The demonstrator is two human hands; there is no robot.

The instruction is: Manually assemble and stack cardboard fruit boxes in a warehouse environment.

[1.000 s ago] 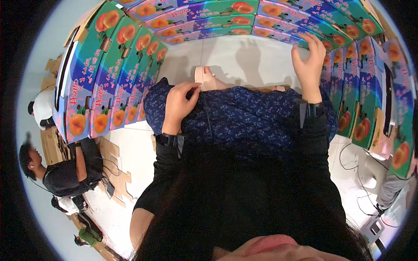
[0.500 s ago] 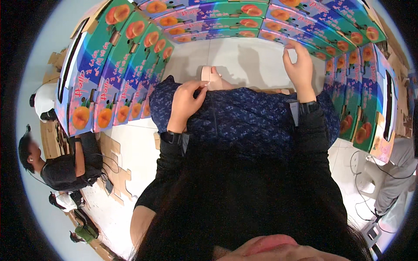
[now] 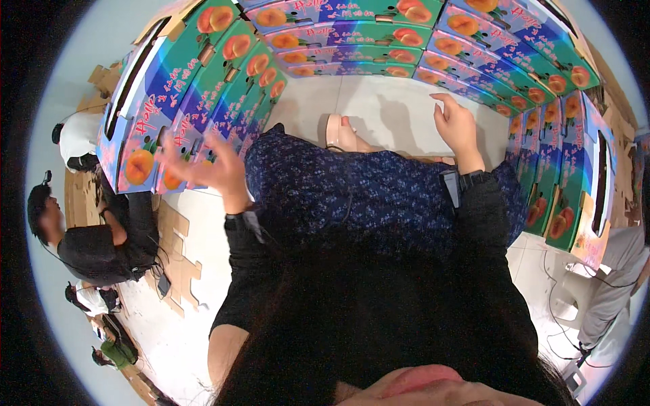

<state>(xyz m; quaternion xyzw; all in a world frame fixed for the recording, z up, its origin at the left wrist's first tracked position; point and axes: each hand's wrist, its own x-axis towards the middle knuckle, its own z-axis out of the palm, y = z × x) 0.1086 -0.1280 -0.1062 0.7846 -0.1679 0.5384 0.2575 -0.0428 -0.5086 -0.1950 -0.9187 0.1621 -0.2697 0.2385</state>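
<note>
My left hand (image 3: 218,169) is stretched out to the left, fingers spread and smeared by motion. It is in front of a stack of printed cardboard boxes (image 3: 177,84), blue and green with orange fruit pictures. Whether the fingertips touch the nearest box I cannot tell. Over the lap's right side, my right hand (image 3: 460,132) is raised with thumb and fingers apart and nothing in it. The closest things to it are the pale floor beyond and the right-hand box stack (image 3: 565,155).
More fruit boxes (image 3: 352,30) stand stacked along the far side, making a U around me. A dark patterned skirt (image 3: 338,183) covers my lap. Cut cardboard (image 3: 177,257) lies on the floor at left, where a person in black (image 3: 101,250) sits. Cables (image 3: 552,331) trail at right.
My left hand has swung left from above my lap to the left box stack, its fingers opening from a near pinch. My right hand has lowered slightly, and the view has shifted a little.
</note>
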